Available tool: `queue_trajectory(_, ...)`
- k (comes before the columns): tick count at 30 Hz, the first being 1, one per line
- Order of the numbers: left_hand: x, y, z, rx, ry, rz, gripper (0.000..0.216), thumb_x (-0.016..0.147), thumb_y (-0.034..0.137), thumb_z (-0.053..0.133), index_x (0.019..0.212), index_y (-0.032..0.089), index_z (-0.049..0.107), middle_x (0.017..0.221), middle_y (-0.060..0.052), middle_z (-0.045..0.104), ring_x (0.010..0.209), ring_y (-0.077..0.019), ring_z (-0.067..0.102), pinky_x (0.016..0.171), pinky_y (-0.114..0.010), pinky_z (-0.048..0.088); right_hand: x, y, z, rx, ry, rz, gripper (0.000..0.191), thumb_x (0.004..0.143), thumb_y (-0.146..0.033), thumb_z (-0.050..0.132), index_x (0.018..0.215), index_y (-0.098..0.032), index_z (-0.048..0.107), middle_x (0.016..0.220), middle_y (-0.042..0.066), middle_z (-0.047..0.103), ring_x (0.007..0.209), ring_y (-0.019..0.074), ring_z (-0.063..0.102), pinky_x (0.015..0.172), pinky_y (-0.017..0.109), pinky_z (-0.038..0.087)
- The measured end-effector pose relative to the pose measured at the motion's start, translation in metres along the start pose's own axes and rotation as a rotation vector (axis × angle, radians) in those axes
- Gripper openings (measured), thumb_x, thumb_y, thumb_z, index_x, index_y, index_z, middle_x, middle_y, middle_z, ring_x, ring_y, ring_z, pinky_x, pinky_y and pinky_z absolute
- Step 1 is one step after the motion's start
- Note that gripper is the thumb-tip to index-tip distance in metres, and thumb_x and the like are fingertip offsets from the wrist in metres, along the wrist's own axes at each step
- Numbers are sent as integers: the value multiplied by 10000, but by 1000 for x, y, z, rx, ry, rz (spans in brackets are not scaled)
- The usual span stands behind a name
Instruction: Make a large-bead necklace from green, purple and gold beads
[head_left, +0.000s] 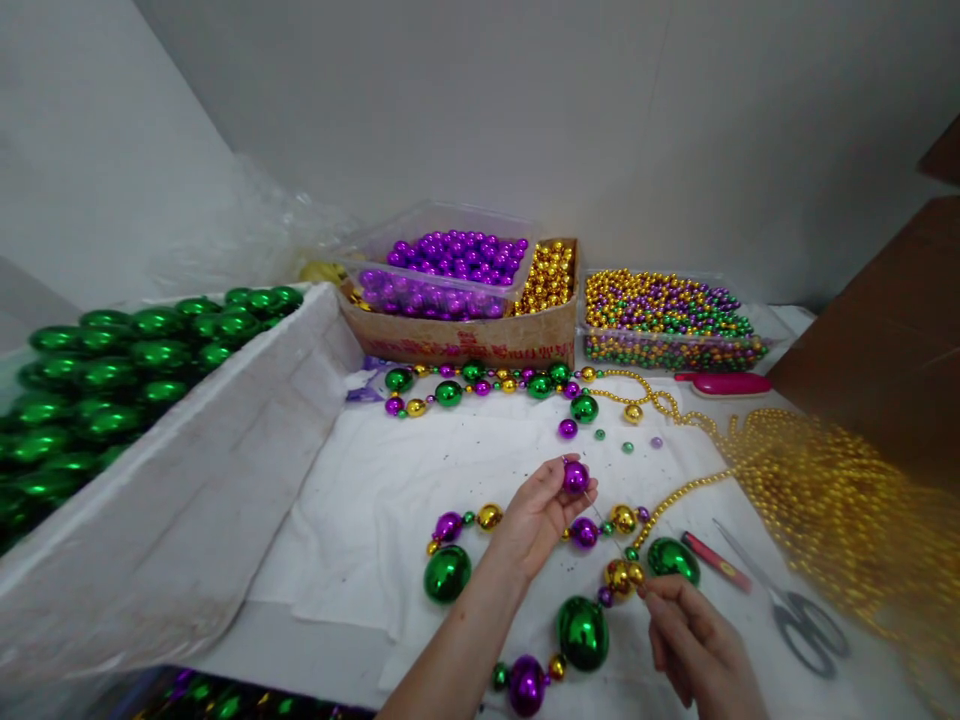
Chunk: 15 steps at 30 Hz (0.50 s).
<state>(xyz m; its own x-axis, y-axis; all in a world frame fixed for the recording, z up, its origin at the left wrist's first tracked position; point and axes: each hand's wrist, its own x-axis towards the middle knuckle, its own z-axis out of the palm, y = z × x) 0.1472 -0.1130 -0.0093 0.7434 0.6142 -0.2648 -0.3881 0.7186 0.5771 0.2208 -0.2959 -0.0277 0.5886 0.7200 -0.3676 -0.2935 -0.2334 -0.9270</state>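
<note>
My left hand (544, 510) is closed on a shiny purple bead (575, 477), held up in the fingertips above the white cloth. A thin thread (602, 513) slants from that bead down toward my right hand (694, 635), whose thumb and forefinger pinch together at its lower end. Right beside those fingertips are gold beads (619, 576). Around my hands lies a strand of mixed beads, with a large green bead (583, 633), a purple bead (526, 685) and another green bead (448, 573). Part of the strand is hidden under my left forearm.
Green beads fill a white foam box (247, 480) at left. Behind stand a cardboard box (450, 338) with purple and gold beads and a clear tray (675, 350) of small beads. At right are scissors (806, 630), a red pen-like tool (716, 562) and gold bead chains (832, 500).
</note>
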Motion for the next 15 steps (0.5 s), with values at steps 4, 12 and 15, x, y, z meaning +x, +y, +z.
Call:
queue_trajectory(4, -6, -5, 7, 50, -77, -39, 206, 817, 220, 632, 1004, 134, 623, 974, -100, 649, 921, -211, 639, 918, -379, 471, 8, -3, 6, 50, 11, -26, 378, 792, -533, 598, 876, -167, 558, 477, -59, 460, 360, 36, 261, 376, 172, 123)
queue_trajectory(12, 43, 7, 9, 896, -13, 148, 225, 883, 295, 476, 984, 141, 605, 1078, -111, 622, 901, -184, 628, 807, -333, 511, 24, -9, -8, 243, 116, -79, 318, 785, -465, 652, 869, -167, 580, 520, -53, 456, 429, 51, 282, 372, 158, 185)
queue_trajectory(15, 79, 0, 14, 1158, 13, 191, 154, 829, 179, 510, 929, 146, 622, 951, -84, 643, 832, -186, 624, 775, -333, 504, 21, -5, -16, 297, 148, -49, 316, 774, -462, 666, 874, -175, 578, 526, -56, 451, 436, 49, 268, 369, 152, 182)
